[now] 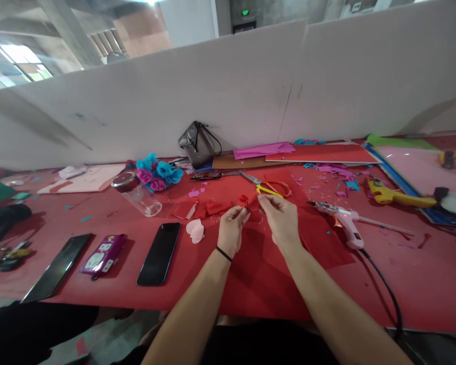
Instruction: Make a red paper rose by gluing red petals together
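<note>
Over the middle of the red table, my left hand (232, 228) pinches a small red crepe-paper flower (243, 199) by its base. Close beside it on the right, my right hand (280, 217) is closed, thumb against fingers, on a red crepe-paper piece (254, 205) that reaches toward the flower. Whether the piece is joined to the flower I cannot tell. Just beyond my right fingers lie scissors (255, 180) with orange and yellow handles. Red paper scraps (216, 208) lie left of the flower, and pale pink paper petals (196, 231) rest near my left hand.
A pink glue gun (347, 223) with its cord lies right, a yellow glue gun (397, 195) beyond it. Leftward are a phone (159, 253), a purple case (103, 255), a glass jar (139, 197) and blue and pink paper flowers (157, 172). A dark pouch (197, 146) leans on the white partition (228, 91).
</note>
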Available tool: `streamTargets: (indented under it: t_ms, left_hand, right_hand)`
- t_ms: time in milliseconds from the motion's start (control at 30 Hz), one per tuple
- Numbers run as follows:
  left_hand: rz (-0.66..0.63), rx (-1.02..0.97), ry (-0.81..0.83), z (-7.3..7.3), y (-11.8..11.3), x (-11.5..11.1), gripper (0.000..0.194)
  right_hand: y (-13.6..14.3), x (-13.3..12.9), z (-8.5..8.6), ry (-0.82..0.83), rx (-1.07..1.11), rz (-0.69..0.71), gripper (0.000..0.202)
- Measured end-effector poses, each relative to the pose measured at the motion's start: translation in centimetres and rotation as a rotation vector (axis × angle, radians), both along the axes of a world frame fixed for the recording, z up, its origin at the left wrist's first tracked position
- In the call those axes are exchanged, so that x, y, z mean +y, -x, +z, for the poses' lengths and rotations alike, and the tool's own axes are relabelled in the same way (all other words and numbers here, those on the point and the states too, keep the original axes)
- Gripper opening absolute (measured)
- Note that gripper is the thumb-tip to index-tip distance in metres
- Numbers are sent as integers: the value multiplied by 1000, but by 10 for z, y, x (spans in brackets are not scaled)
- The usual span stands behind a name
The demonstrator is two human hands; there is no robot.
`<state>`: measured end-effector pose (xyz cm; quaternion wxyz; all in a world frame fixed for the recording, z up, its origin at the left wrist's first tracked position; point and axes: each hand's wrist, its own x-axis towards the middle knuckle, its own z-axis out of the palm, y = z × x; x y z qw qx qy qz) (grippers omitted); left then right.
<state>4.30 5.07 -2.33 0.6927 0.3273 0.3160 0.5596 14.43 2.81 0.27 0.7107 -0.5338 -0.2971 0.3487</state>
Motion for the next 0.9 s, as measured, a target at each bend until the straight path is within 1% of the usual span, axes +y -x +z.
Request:
streamTargets:
  t_ms: [200, 467, 633, 800, 900]
  left_hand:
    - [7, 19, -29, -2, -1, 1, 25]
    - [17, 10, -10, 0, -3, 0, 23]
    - [48, 65, -10, -2, -2, 1, 22]
    - [33, 109, -79, -2, -2, 1, 18]
    - [45, 150, -108, 0, -2, 0, 16]
  right_hand:
    - [3, -1, 0, -11, -5, 29, 29]
    - [5, -2, -1, -48, -15, 59, 25]
    - [8, -4, 1, -44, -25, 77, 23]
    - [15, -7, 5, -63, 33, 88, 17]
    - [17, -8, 6, -63, 64, 77, 15]
